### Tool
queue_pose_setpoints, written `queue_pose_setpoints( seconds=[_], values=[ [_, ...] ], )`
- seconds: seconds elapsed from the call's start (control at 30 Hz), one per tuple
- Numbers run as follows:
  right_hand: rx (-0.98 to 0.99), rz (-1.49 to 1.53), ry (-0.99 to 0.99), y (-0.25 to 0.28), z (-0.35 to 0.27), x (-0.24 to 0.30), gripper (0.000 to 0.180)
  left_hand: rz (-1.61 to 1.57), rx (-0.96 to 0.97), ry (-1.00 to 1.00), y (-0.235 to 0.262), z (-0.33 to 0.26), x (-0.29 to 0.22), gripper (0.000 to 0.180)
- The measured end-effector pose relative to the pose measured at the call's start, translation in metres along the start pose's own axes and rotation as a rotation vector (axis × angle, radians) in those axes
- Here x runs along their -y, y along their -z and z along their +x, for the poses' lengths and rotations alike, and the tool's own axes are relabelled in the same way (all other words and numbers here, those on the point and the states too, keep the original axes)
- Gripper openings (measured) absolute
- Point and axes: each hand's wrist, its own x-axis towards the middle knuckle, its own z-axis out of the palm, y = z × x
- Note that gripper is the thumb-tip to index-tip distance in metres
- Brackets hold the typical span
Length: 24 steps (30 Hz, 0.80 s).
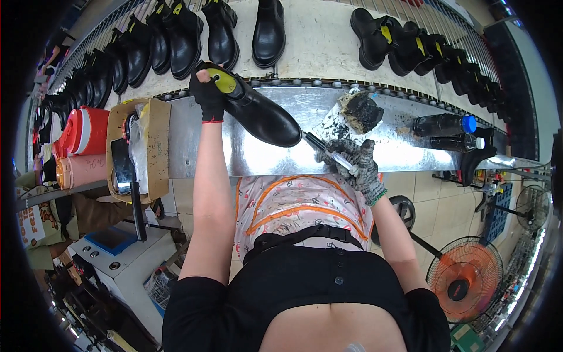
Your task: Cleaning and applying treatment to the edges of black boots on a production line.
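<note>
My left hand [208, 94], in a black fingerless glove, grips the top of a black boot [258, 111] with a yellow insert, tilted on the shiny metal bench [264, 155]. My right hand [352, 161], in a grey knitted glove stained black, holds a brush [321, 148] with a dark handle. The brush tip touches the boot's toe end. A dirty black sponge-like lump [359, 110] lies on the bench just beyond my right hand.
Rows of black boots [176, 35] stand on a conveyor [316, 41] behind the bench. Two dark plastic bottles [446, 126] lie at the right. A cardboard box [146, 146] and a red-white jug [85, 130] sit left. Fans [466, 278] stand on the tiled floor.
</note>
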Motion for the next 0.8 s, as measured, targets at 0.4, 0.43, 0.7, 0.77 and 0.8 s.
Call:
queue_pose_setpoints(
  seconds=[0.4,0.43,0.7,0.77,0.8],
  values=[
    [-0.218,-0.040,0.150,-0.036,-0.027,0.009,0.082,0.725,0.012,-0.230,0.009,-0.008,-0.038,0.044],
    [-0.202,-0.052,0.169,-0.035,-0.026,0.009,0.082,0.747,0.044,-0.205,0.010,-0.011,-0.046,0.045],
    [-0.149,-0.083,0.214,-0.022,-0.022,0.008,0.084,0.771,0.053,-0.108,0.021,-0.051,-0.086,0.061],
    [-0.058,-0.099,0.214,-0.020,-0.022,0.010,0.086,0.708,0.056,-0.067,0.025,-0.064,-0.095,0.065],
    [-0.081,-0.127,0.221,-0.022,-0.021,0.011,0.086,0.738,0.063,-0.038,0.024,-0.072,-0.102,0.067]
  ],
)
